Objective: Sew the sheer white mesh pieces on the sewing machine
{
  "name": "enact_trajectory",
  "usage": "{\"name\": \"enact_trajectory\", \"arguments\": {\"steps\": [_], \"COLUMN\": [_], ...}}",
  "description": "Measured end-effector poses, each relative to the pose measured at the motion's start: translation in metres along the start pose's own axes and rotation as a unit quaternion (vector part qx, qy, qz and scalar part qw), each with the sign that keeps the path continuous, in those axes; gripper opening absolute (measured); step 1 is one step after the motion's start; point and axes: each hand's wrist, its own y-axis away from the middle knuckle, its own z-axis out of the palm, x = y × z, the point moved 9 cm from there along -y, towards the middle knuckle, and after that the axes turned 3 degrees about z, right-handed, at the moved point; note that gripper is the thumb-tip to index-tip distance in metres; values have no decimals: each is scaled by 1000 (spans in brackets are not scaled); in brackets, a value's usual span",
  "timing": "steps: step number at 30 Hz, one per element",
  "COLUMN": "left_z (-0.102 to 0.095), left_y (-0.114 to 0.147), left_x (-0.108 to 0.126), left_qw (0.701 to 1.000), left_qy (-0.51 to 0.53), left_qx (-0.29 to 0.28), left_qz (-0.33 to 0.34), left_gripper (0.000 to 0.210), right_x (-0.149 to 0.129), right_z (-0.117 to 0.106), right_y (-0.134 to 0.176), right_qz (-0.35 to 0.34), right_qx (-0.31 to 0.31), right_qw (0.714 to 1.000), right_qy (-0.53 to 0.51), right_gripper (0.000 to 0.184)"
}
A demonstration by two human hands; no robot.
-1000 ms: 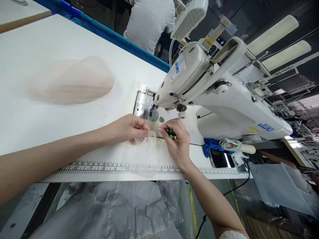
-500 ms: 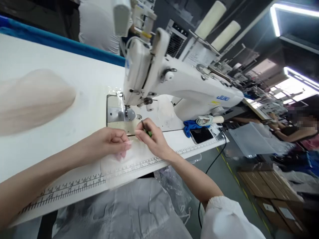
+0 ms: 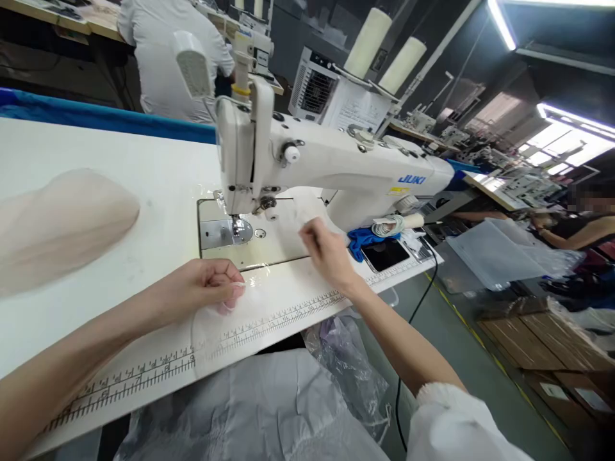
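My left hand (image 3: 218, 285) pinches the edge of a thin, see-through pale piece of fabric (image 3: 209, 330), which hangs over the table's front ruler strip. My right hand (image 3: 329, 253) is closed and blurred by motion, to the right of the needle plate. A small dark tool, apparently thread snips (image 3: 316, 238), shows between its fingers; most of it is hidden. Beyond both hands stands a white sewing machine (image 3: 346, 153), its presser foot (image 3: 235, 224) over the metal plate. A pale sheer fabric piece (image 3: 72, 221) lies on the table at left.
On the table's right end are a phone (image 3: 385, 255), a blue cloth (image 3: 362, 240) and a roll of cord (image 3: 389, 225). A black cable (image 3: 416, 307) hangs off the edge. A person in white (image 3: 173, 57) sits beyond the table; another person (image 3: 581, 234) is at far right.
My right hand has moved right, away from my left hand, with the thread snips in it. My left hand keeps its pinch on the fabric. The camera view has shifted a little.
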Motion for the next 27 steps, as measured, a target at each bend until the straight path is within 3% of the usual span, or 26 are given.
{"name": "enact_trajectory", "arguments": {"steps": [2,6,8,10,15,17,18,21,24,27], "left_z": [-4,-4,0,4,8,5,3,0,4,9], "left_y": [0,0,0,1,3,4,4,5,6,8], "left_x": [1,2,5,8,14,15,15,14,13,15], "left_qw": [1000,999,998,997,999,999,999,999,998,996], "left_qy": [14,44,62,72,40,34,36,48,52,60], "left_qx": [20,9,-3,-9,4,17,21,16,-26,-58], "left_qz": [2,-1,-1,0,11,16,17,10,-4,4], "left_gripper": [35,29,26,25,20,21,21,24,20,20], "right_x": [9,16,17,10,-27,-34,-34,-29,-20,-12], "right_z": [-24,-32,-28,-20,24,36,39,41,34,31], "right_y": [4,27,39,43,27,17,14,8,9,14], "right_qz": [22,111,174,207,164,153,154,170,189,217], "right_qx": [24,-94,-137,-139,-164,-149,-134,-96,-34,27], "right_qw": [999,989,973,961,955,957,955,944,937,911], "right_qy": [-1,-12,-62,-124,-185,-199,-214,-266,-292,-350], "right_gripper": [10,12,17,25,48,27,24,29,26,25]}}
